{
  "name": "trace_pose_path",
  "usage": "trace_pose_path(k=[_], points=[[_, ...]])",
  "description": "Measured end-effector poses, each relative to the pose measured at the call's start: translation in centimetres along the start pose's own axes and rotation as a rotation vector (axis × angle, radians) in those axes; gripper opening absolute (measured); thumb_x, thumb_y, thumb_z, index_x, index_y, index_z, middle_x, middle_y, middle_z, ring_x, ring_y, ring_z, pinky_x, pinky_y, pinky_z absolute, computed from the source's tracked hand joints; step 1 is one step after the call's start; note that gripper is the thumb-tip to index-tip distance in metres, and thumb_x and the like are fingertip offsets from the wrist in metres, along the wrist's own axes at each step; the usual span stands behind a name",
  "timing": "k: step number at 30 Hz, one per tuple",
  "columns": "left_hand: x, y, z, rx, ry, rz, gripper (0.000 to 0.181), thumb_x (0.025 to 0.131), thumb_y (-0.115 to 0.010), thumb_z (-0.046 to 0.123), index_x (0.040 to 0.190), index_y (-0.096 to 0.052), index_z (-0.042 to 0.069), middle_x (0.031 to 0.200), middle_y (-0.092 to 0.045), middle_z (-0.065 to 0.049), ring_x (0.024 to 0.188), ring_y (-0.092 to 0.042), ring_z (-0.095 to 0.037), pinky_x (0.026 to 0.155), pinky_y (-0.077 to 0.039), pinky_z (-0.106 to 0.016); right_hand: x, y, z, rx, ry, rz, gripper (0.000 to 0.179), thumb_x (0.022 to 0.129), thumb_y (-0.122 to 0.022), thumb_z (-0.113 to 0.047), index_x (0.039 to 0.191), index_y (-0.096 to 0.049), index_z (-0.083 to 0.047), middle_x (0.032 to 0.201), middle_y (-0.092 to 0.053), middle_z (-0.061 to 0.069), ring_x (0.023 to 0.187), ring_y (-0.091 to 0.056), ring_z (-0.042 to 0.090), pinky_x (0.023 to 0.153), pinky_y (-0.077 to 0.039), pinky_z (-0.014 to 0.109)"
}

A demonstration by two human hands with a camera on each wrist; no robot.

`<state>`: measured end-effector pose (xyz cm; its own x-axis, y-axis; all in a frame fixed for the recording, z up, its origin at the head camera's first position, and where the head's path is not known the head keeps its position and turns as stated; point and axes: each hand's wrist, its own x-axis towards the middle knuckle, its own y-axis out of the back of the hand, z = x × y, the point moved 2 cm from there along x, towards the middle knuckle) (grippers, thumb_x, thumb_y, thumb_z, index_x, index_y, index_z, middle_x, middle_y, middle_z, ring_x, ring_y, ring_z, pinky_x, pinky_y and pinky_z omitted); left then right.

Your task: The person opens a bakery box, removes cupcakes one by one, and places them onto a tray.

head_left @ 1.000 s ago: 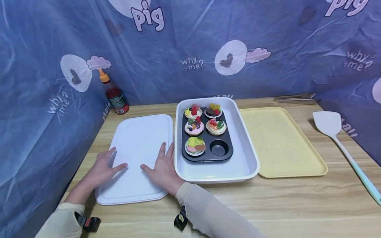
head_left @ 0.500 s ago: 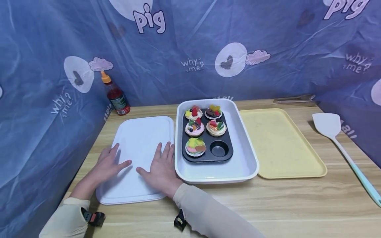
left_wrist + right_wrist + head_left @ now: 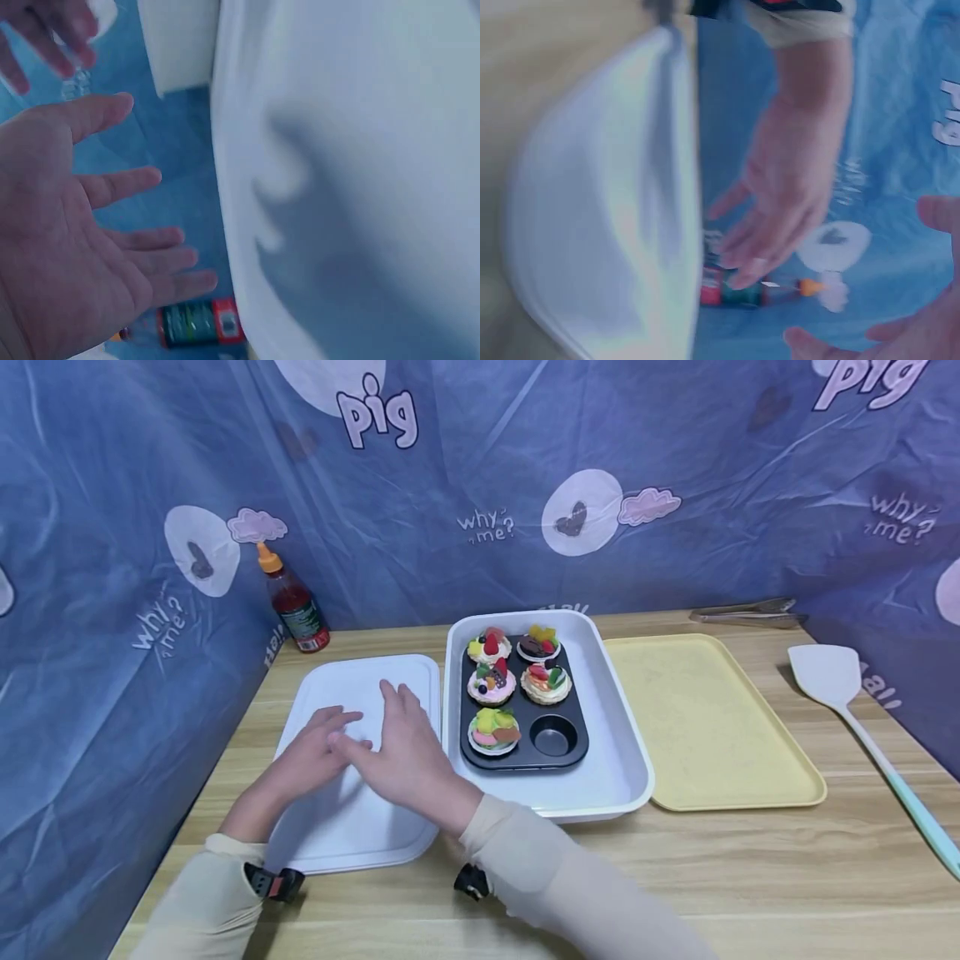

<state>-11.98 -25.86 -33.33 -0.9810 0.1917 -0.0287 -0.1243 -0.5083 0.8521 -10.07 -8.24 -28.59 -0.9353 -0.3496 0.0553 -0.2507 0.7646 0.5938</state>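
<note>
A white rectangular board with a rounded rim lies on the table's left side. Over it, my left hand hovers with fingers extended and a shadow on the board below. In the left wrist view this hand shows a bare palm with spread fingers. My right hand is also raised over the board, fingers straight, its thumb overlapping the left fingertips in the head view. Neither hand holds anything. The right wrist view shows the left hand beyond the blurred board.
Right of the board stands a white deep tray holding a dark muffin pan with several decorated tarts and one bare cup. A yellow tray, a white spatula, tongs and a sauce bottle lie or stand around.
From the board's two sides, both hands have come up and inward until they overlap in the head view. The board, trays and tarts keep their places.
</note>
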Motion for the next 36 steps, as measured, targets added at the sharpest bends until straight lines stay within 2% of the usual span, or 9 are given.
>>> trace_pose_path(k=[4,7,14,17,19,22,26,29,36], points=[[0.9,-0.8,1.8,-0.097,-0.071,0.005,0.053,0.101,-0.062,0.024,0.146,-0.050,-0.001,0.151,-0.044,-0.029,0.142,-0.038,-0.047,0.110,-0.035,-0.066,1.2,3.2,-0.3,-0.024,0.047,0.037,0.081,0.096,-0.061,-0.052,0.157,-0.032,-0.007,0.162,-0.034,0.017,0.150,-0.033,0.031,0.119,-0.033,0.048],[1.4,-1.7,2.9,-0.159,-0.088,-0.001,0.055,0.101,-0.063,0.026,0.148,-0.048,0.003,0.151,-0.046,-0.024,0.140,-0.042,-0.043,0.107,-0.041,-0.062,2.3,5.2,0.1,-0.033,0.055,0.062,0.079,0.096,-0.061,-0.052,0.157,-0.035,-0.008,0.161,-0.038,0.013,0.149,-0.036,0.028,0.119,-0.034,0.048],[2.8,-3.7,4.8,-0.282,-0.054,-0.051,0.059,0.101,-0.061,0.027,0.152,-0.042,0.005,0.155,-0.042,-0.022,0.138,-0.047,-0.042,0.108,-0.045,-0.055,5.1,8.6,2.5,-0.006,0.040,0.099,0.079,0.095,-0.063,-0.054,0.156,-0.036,-0.013,0.161,-0.039,0.008,0.149,-0.036,0.025,0.119,-0.034,0.046],[3.5,-4.4,5.4,-0.327,-0.063,-0.061,0.062,0.101,-0.060,0.028,0.155,-0.037,0.006,0.158,-0.038,-0.021,0.139,-0.047,-0.042,0.108,-0.045,-0.054,6.5,9.7,4.0,-0.009,0.028,0.099,0.081,0.094,-0.063,-0.055,0.157,-0.035,-0.013,0.161,-0.038,0.008,0.149,-0.036,0.025,0.119,-0.034,0.046],[3.9,-4.8,5.7,-0.357,-0.071,-0.066,0.065,0.101,-0.061,0.028,0.156,-0.034,0.006,0.160,-0.036,-0.021,0.139,-0.046,-0.042,0.108,-0.045,-0.054,7.3,10.3,5.2,-0.007,0.010,0.097,0.082,0.094,-0.064,-0.055,0.158,-0.034,-0.013,0.162,-0.038,0.008,0.148,-0.037,0.025,0.118,-0.036,0.046],[4.5,-5.5,6.2,-0.403,-0.076,-0.068,0.067,0.100,-0.062,0.024,0.158,-0.031,0.007,0.159,-0.036,-0.021,0.139,-0.047,-0.041,0.108,-0.046,-0.052,8.6,11.0,7.0,0.038,-0.035,0.095,0.083,0.093,-0.066,-0.053,0.159,-0.031,-0.015,0.162,-0.037,0.007,0.134,-0.052,0.026,0.108,-0.045,0.045],[5.1,-6.3,6.6,-0.416,-0.084,-0.076,0.071,0.100,-0.062,0.022,0.160,-0.027,0.006,0.156,-0.040,-0.023,0.135,-0.051,-0.040,0.106,-0.048,-0.050,10.0,11.4,9.2,0.122,-0.105,0.108,0.084,0.093,-0.069,-0.050,0.159,-0.031,-0.016,0.162,-0.036,0.010,0.126,-0.059,0.028,0.102,-0.051,0.044],[5.3,-6.8,6.8,-0.401,-0.077,-0.089,0.073,0.101,-0.062,0.023,0.161,-0.024,0.007,0.154,-0.044,-0.023,0.132,-0.053,-0.039,0.105,-0.049,-0.049,10.8,11.6,10.6,0.144,-0.145,0.120,0.084,0.092,-0.070,-0.049,0.159,-0.031,-0.017,0.162,-0.035,0.013,0.136,-0.054,0.029,0.108,-0.048,0.045],[5.6,-7.1,6.6,-0.431,-0.081,-0.092,0.068,0.103,-0.057,0.017,0.161,-0.024,0.007,0.151,-0.046,-0.024,0.131,-0.054,-0.039,0.108,-0.045,-0.052,12.1,11.7,12.5,0.151,-0.201,0.113,0.084,0.092,-0.071,-0.045,0.159,-0.031,-0.015,0.163,-0.034,0.013,0.139,-0.050,0.029,0.112,-0.044,0.045]])
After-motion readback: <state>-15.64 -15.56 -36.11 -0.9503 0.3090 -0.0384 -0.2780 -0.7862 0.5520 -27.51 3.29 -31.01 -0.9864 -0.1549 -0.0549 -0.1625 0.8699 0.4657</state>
